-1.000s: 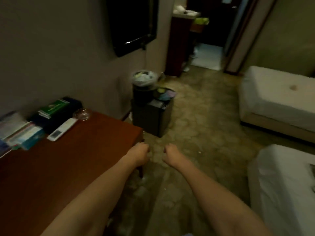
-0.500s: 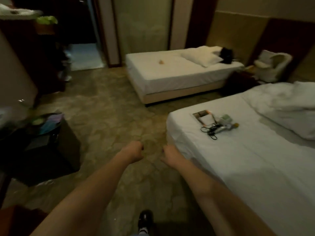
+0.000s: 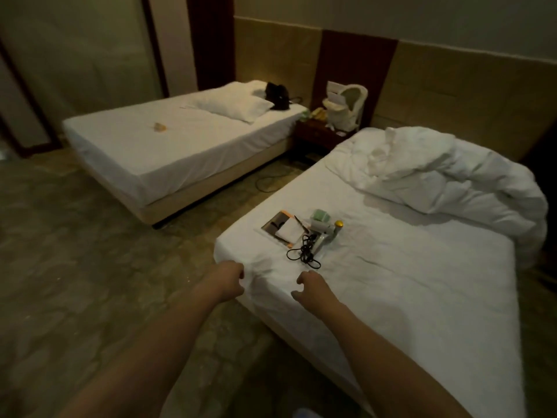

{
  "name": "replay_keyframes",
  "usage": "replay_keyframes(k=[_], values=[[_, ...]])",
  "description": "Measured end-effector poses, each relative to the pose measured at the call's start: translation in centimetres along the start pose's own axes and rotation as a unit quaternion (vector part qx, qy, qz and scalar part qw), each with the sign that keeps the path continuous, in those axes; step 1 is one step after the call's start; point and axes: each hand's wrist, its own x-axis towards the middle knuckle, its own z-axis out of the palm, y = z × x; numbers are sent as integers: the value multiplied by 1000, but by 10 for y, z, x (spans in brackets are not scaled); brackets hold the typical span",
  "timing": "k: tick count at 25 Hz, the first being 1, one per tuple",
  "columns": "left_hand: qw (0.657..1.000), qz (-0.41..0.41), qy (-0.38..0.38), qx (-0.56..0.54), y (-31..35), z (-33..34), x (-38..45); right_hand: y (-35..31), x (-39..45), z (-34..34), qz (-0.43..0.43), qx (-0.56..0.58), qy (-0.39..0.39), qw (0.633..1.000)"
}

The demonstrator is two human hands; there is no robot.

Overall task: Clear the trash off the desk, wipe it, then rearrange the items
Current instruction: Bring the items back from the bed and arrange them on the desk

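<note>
I log no desk in view: my left hand (image 3: 229,280) and right hand (image 3: 313,286), fingers loosely curled, holding nothing, over the near bed's (image 3: 407,297) front corner, its tray (image 3: 281,229), black cable (image 3: 304,254) and crumpled duvet (image 3: 452,173) beyond.

Both forearms bare — no sleeves, watch or rings visible.

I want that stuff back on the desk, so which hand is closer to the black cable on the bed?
Probably the right hand: it hovers just below the black cable; the left hand sits further left, at the near bed corner.
</note>
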Motion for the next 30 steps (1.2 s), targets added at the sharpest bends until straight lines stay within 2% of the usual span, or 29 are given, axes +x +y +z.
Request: replay_keyframes(k=[9, 16, 20, 24, 30], values=[[994, 46, -82, 48, 30, 15, 196, 65, 159, -17, 146, 98, 35, 984], [996, -24, -84, -33, 38, -7, 358, 96, 311, -47, 192, 166, 23, 967], [989, -64, -115, -69, 40, 0, 414, 110, 357, -58, 239, 193, 27, 951], [979, -80, -164, -96, 38, 25, 479, 130, 395, -42, 308, 216, 13, 927], [956, -93, -256, -109, 46, 77, 560, 158, 431, -7, 442, 244, 18, 863]])
